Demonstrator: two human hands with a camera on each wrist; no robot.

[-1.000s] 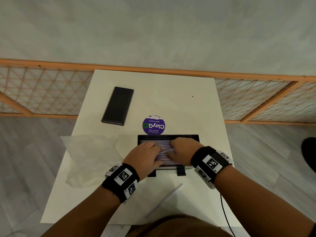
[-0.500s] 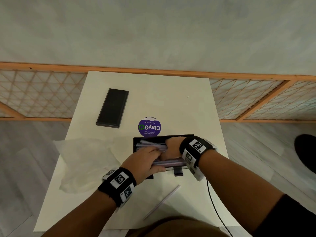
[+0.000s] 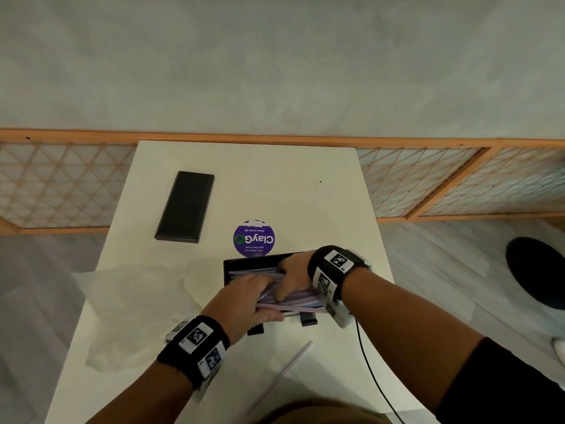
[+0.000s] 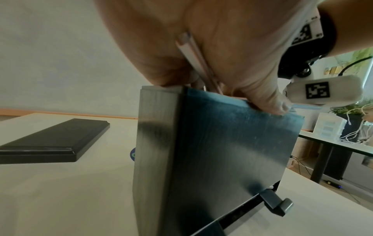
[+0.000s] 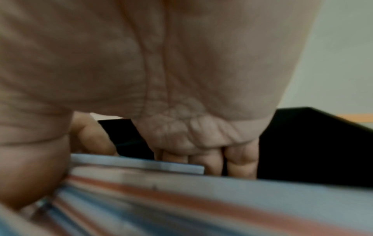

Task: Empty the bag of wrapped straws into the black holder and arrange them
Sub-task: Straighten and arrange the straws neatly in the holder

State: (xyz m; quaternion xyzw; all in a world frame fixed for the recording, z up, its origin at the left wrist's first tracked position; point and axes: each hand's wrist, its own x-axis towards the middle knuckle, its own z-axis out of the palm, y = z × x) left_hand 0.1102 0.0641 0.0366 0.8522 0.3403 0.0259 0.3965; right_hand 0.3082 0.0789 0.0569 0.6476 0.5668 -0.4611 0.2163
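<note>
Holder (image 3: 235, 264) sits mid-table (image 3: 305, 194), wrapped straws (image 3: 293, 304) lying in it lengthwise; left hand (image 3: 247, 301) comes in over its near-left corner, right hand (image 3: 293, 275) over its right end, both on the straws. Sticker (image 3: 253, 238) just behind the holder, flat slab (image 3: 185, 206) behind-left and well apart, empty bag (image 3: 122, 307) left of the holder, seemingly touching it though the edge is hard to read. One loose straw (image 3: 279, 376) lies on the table in front of the holder, near the front edge, with a cable (image 3: 371, 371) to its right.

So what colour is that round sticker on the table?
Purple, with white lettering and a green mark; the round sticker shows best in the head view.
</note>
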